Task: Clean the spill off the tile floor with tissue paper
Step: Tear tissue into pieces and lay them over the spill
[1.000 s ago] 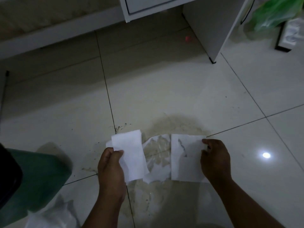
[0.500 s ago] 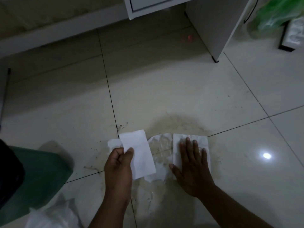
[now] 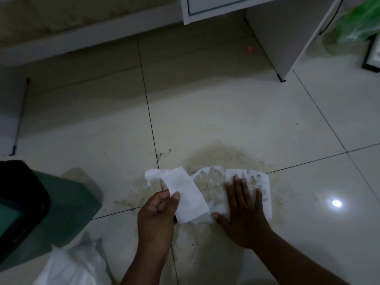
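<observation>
A brownish spill (image 3: 222, 159) spreads over the pale tile floor (image 3: 226, 112) near a grout crossing. Several sheets of white tissue lie on it. My right hand (image 3: 243, 210) presses flat, fingers straight, on the rightmost sheet (image 3: 261, 182), which is soaking through with dark patches. A wet, stained sheet (image 3: 209, 179) lies in the middle. My left hand (image 3: 158, 214) pinches a clean folded tissue (image 3: 185, 196) between thumb and fingers, its far end lying over another white piece (image 3: 153, 174) at the left.
A dark green bin (image 3: 51, 214) with a black rim stands at the left, a white plastic bag (image 3: 74, 264) below it. A white desk panel (image 3: 287, 38) rises at the top right beside a green bag (image 3: 362, 23). A thin black rod (image 3: 19, 118) stands at far left.
My right hand went from holding the right sheet's edge to lying flat on it, and the sheet has grown wetter. The left hand shifted slightly right with its tissue.
</observation>
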A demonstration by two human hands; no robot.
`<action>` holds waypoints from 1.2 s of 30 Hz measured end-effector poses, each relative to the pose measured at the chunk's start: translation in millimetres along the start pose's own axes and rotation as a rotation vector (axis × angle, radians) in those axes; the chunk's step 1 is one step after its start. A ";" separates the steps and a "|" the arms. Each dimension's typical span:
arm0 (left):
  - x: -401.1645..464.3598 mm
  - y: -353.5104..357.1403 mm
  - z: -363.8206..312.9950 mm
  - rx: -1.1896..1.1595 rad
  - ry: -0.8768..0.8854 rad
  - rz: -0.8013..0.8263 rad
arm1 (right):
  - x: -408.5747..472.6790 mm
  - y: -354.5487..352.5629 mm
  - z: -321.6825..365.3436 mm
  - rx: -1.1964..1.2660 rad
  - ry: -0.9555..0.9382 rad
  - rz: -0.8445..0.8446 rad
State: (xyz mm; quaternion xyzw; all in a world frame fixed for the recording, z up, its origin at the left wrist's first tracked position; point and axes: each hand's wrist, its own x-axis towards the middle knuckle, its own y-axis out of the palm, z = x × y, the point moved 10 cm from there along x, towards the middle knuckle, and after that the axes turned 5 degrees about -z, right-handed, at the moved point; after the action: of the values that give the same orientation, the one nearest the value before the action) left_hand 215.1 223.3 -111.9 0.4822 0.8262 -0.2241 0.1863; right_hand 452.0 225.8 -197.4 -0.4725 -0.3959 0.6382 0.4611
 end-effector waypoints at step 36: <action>-8.9 -0.6 18.3 -0.072 -0.113 0.157 | -12.0 -63.8 85.2 0.840 0.077 -0.144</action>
State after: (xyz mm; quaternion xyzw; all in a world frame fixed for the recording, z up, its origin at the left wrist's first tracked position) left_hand 220.4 206.7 -122.3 0.5252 0.7814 -0.2058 0.2667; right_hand 384.8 225.1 -114.1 -0.2380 -0.1160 0.6922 0.6713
